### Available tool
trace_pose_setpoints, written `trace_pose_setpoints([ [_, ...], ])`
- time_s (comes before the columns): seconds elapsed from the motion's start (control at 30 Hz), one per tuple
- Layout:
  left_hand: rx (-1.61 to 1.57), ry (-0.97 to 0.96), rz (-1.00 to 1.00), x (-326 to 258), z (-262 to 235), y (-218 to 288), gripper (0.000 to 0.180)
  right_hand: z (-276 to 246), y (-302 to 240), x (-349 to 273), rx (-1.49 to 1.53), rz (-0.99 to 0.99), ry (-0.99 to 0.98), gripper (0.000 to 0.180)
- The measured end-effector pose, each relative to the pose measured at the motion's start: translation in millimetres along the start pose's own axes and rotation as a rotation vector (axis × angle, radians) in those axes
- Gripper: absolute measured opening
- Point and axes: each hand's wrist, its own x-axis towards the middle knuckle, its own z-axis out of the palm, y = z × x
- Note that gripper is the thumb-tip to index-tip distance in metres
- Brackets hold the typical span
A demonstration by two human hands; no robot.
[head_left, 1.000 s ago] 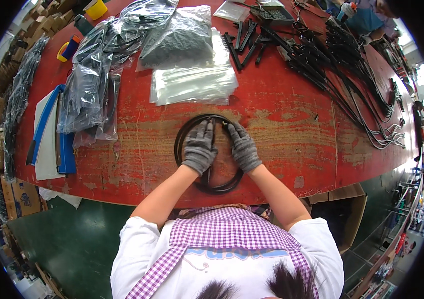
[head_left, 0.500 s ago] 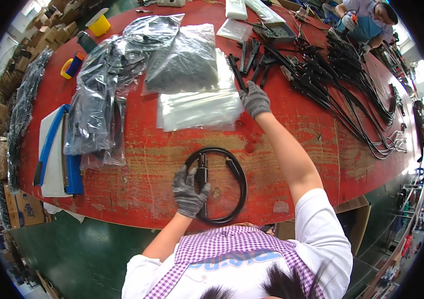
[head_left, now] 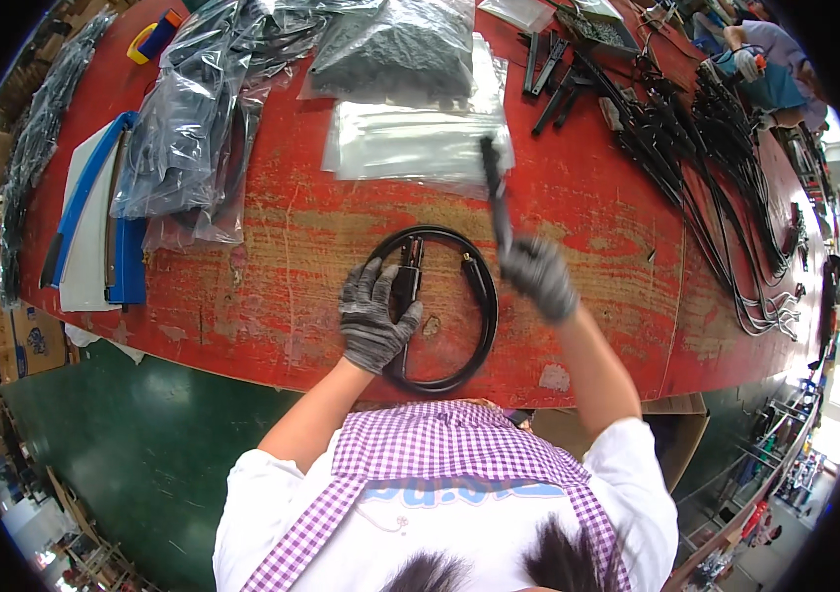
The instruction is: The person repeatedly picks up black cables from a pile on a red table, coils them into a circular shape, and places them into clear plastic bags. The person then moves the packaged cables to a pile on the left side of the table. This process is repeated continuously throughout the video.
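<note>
My left hand (head_left: pixel 372 318) wears a grey knit cloth glove with a rough, speckled weave, and my right hand (head_left: pixel 538 276) wears the same. Under my left palm the coiled cable (head_left: pixel 484 316) looks like smooth black rubber or plastic — faintly glossy. The strip (head_left: pixel 495 197) in my right grip is matt black. The table (head_left: pixel 617 227) is red-painted wood, worn and scratched — clear plastic bags (head_left: pixel 410 148) shine glossily.

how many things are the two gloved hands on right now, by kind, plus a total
Coiled black cable, under the left hand: 1
Black strip, raised in the right hand, strip at: 1
Grey work gloves, one on each hand: 2
Total: 4
</note>
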Motion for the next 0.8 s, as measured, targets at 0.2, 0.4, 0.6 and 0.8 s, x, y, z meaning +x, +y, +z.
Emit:
trace_pose_setpoints([
  [0.2, 0.025, -0.019, -0.010, 0, -2, 1, 0.063, 63, 74, -77, -0.705, 0.000, -0.007, 0.032],
  [0.4, 0.011, -0.037, 0.008, -6, -6, 0, 0.064, 75, 78, -68, -0.986, -0.055, -0.061, 0.039],
  [0.6, -0.009, -0.038, 0.037, -25, -8, 7, 0.063, 37, 25, 8, -0.858, -0.471, 0.101, 0.019],
  [0.8, -0.038, -0.030, 0.068, -19, -9, 7, 0.062, 27, -8, 165, -1.157, -0.688, 0.228, 0.021],
])
